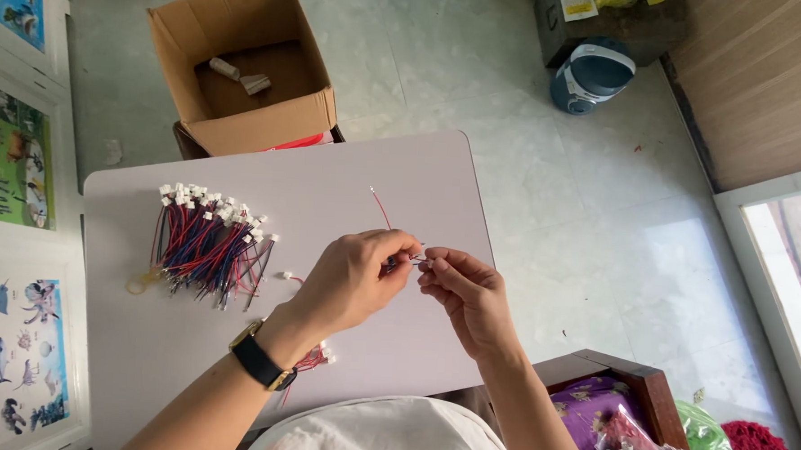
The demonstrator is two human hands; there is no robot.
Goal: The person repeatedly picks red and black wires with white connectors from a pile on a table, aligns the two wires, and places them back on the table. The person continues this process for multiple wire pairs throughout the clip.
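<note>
Both hands met over the desk (403,171): left hand (353,281) & right hand (469,295) fingers pinching a thin red wire (381,208). Looked light, floppy, easily bent; best gripped near its end.

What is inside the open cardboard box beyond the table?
The cardboard box holds two small pale scraps lying on its brown bottom. The near wall hides the front part of the floor, so anything lying there cannot be seen.

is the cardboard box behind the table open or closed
Open. The cardboard box has its flaps spread outward, and its brown bottom shows with two small pieces lying inside.
</note>
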